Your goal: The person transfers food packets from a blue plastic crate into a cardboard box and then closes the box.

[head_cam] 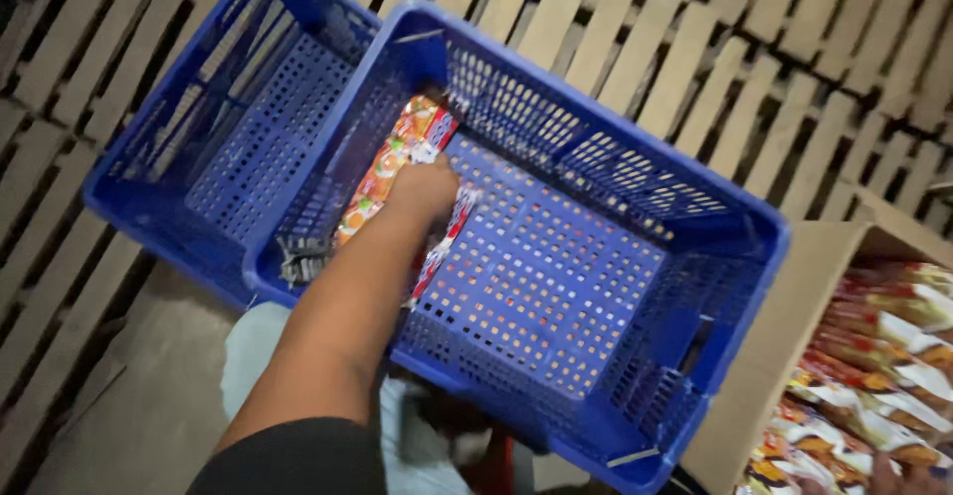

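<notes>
On the far left an empty blue crate [164, 172] sits on the wooden slats [60, 108], overlapped by the front blue crate [730, 207] we are working in. A row of red-and-orange snack packets [392, 162] stands on edge against that crate's left wall, near its far corner. Our left hand [425, 189] is down on the row, knuckles up. The fingers are hidden under the hand, so we cannot tell whether they grip a packet or merely press on it. To do this well, we judge the row should be kept upright and tight to the wall, each packet seated flat on the perforated floor before the hand lets go, so nothing slumps into the open space. At right, an open cardboard carton [794, 326] holds more packets [884, 356]. Our right hand is out of view.
</notes>
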